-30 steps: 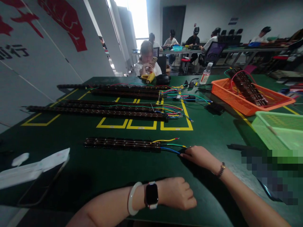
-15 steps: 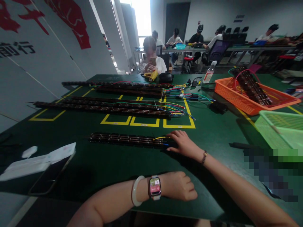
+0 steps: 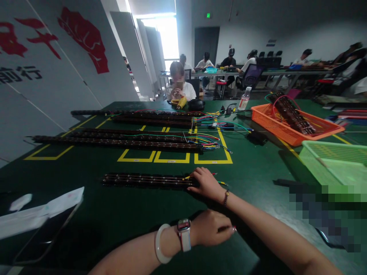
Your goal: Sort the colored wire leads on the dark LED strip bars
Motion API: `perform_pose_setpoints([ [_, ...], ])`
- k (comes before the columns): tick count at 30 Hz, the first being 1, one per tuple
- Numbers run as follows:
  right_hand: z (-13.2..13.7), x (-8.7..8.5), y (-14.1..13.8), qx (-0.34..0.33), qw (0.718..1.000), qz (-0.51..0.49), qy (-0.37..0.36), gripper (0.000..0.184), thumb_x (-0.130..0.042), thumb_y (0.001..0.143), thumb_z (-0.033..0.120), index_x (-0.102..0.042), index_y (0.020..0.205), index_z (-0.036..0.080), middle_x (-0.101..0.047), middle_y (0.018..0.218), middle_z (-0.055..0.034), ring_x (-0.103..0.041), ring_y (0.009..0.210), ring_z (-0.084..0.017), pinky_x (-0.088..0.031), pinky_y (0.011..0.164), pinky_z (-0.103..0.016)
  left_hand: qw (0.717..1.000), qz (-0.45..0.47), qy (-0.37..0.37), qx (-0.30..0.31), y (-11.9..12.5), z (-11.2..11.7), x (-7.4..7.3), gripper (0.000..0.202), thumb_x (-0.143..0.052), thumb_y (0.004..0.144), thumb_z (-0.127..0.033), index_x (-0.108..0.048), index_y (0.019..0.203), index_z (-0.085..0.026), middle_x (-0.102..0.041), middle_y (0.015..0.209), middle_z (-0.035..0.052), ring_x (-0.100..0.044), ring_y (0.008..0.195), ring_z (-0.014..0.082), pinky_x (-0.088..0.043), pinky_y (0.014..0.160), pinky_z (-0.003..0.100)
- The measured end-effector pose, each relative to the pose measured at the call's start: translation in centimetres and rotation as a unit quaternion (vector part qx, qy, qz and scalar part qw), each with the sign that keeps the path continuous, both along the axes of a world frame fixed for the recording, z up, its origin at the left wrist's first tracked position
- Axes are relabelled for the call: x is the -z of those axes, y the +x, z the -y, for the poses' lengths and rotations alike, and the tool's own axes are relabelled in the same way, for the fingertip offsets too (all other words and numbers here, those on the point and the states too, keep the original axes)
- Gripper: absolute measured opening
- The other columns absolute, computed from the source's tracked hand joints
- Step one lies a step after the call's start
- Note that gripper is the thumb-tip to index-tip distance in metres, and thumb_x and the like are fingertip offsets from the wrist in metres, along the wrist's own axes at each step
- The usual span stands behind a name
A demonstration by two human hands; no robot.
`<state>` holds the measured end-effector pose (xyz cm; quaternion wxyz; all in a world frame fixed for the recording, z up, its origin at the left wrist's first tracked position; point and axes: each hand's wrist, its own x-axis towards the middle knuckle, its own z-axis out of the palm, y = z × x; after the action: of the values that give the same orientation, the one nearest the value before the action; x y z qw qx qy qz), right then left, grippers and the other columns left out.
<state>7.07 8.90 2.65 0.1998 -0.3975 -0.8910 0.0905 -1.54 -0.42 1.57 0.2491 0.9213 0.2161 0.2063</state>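
A dark wire bundle (image 3: pixel 149 181) with thin copper-coloured lines and white flecks lies lengthwise across the near middle of the green table. Over its right end my right hand (image 3: pixel 205 183) is closed, thumb on the near side and fingers on the far side. Short red, yellow and green wire ends (image 3: pixel 222 183) stick out past that hand. My left hand (image 3: pixel 212 228), with a watch on its wrist, is held curled near the table's front edge, thumb against the fingers. Nothing shows in it.
Longer wire bundles (image 3: pixel 120 143) lie behind, over yellow tape outlines (image 3: pixel 172 160). To the right stand an orange basket (image 3: pixel 275 124) holding another bundle and a green basket (image 3: pixel 329 160). A phone (image 3: pixel 47 236) lies at left. Across the table sits a person (image 3: pixel 187 89) near a bottle (image 3: pixel 244 98).
My left hand has turned, the watch face tilting away and the thumb tip coming into sight. My right hand stays at the bundle's end; more wire ends show beyond it. The view has tilted up slightly.
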Motion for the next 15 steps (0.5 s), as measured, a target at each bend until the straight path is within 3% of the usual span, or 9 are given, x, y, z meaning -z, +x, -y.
perform_pose_setpoints([
  [6,-0.6,0.0,-0.3,0.006,1.0,0.003,0.013,0.037,-0.064,0.076,0.048,-0.058,0.096,0.017,-0.056,0.092,-0.0068,-0.049,0.086,-0.021,-0.037,0.077,-0.033,0.996,0.019,-0.084,-0.036,-0.3,-0.6,-0.2,0.026,-0.042,0.088,-0.027,-0.052,0.067,-0.017,-0.055,0.063,-0.0021,-0.049,0.06,0.0083,-0.035,0.059,0.02],
  [15,-4.5,-0.4,0.7,0.059,0.994,0.016,0.086,0.034,-0.059,0.081,0.045,-0.057,0.102,0.018,-0.057,0.096,-0.0077,-0.048,0.091,-0.023,-0.035,0.08,-0.035,0.995,0.006,-0.083,-0.047,-0.4,-0.8,-0.3,0.027,-0.041,0.088,-0.029,-0.05,0.065,-0.018,-0.049,0.059,-0.0026,-0.045,0.057,0.0083,-0.032,0.056,0.02],
])
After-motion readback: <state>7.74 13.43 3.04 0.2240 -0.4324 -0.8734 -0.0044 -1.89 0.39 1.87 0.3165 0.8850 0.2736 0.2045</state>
